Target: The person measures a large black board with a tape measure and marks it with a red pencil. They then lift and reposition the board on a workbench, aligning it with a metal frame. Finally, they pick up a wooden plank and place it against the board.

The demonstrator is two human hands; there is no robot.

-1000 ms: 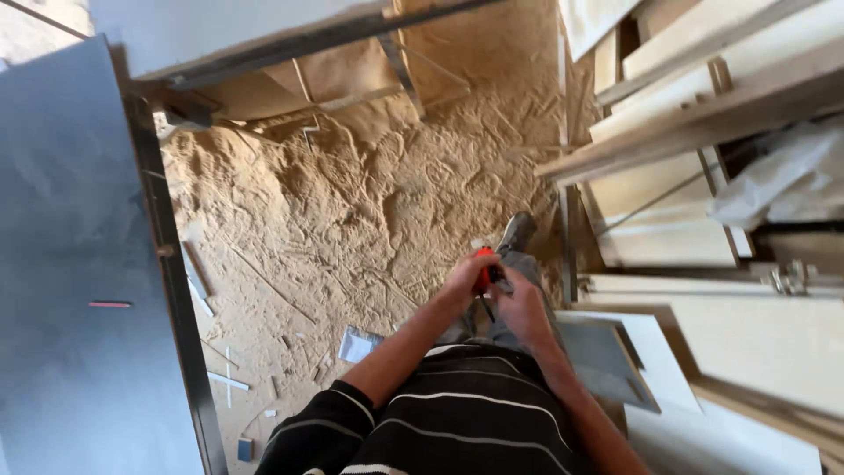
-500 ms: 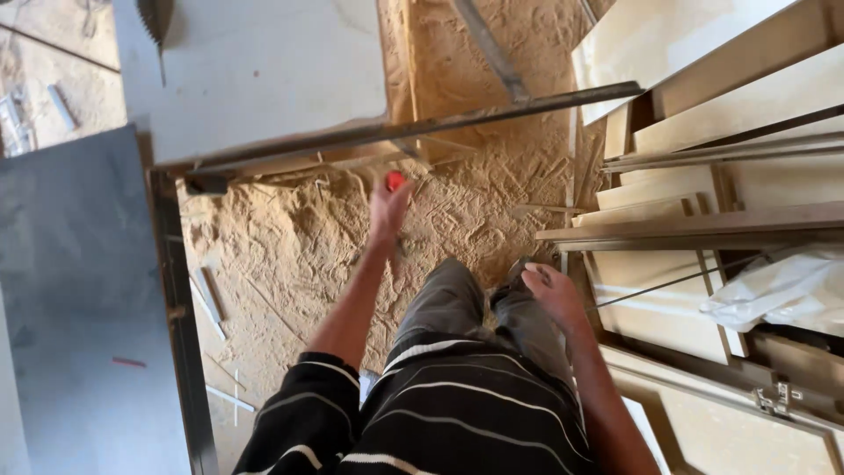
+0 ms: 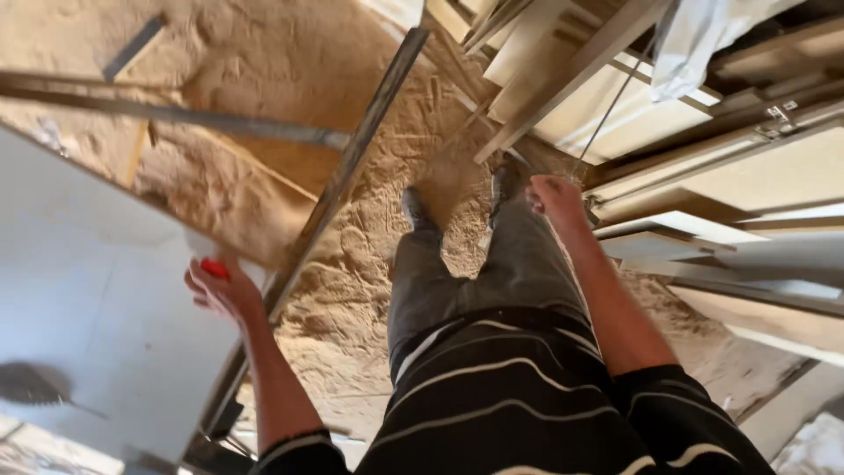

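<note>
Our left fingers (image 3: pixel 200 283) curl around a small red tool (image 3: pixel 214 268); only its red end shows above the palm, so we cannot tell its kind. The left hand (image 3: pixel 220 292) holds it over the edge of the white panel (image 3: pixel 97 290), which lies on the saw table at our left. We cannot tell whether the tool touches the panel.

Our right fingers (image 3: pixel 538 186) hang loosely bent and grasp nothing. The right hand (image 3: pixel 556 199) hangs beside our right leg, near the stacked boards (image 3: pixel 668 114).

Step in hand, as we judge it: we bring the red tool to the white panel while standing in the aisle. The next move calls for a steady left wrist and a clear view of the panel edge, since the hand covers most of the tool.

A dark metal rail (image 3: pixel 352 167) runs diagonally along the panel edge, just beside the left hand. A round saw blade (image 3: pixel 31 384) stands in the panel surface at lower left, well apart from the hand. Sawdust (image 3: pixel 369 255) covers the floor beneath our shoes.

Packaging and labels: a crumpled pale plastic sheet (image 3: pixel 694 35) hangs over the stacked boards at upper right. No labels or signs show on the boards, the panel or the rail.
</note>
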